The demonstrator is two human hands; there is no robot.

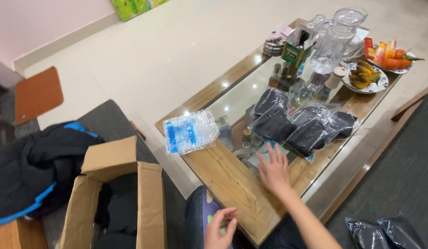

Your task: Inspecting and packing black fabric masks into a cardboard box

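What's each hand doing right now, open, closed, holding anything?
Left hand: open, fingers loosely curled, holding nothing, near the table edge.
Right hand: open, fingers spread, empty, over the table beside the black bagged packs.

Left hand cut off by bottom edge. Cardboard box contents dark, unreadable. Small items behind glass jug too small to tell.

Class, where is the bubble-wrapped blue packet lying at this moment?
The bubble-wrapped blue packet lies at the wooden table's near-left corner, left of the black bagged items and right of the cardboard box.
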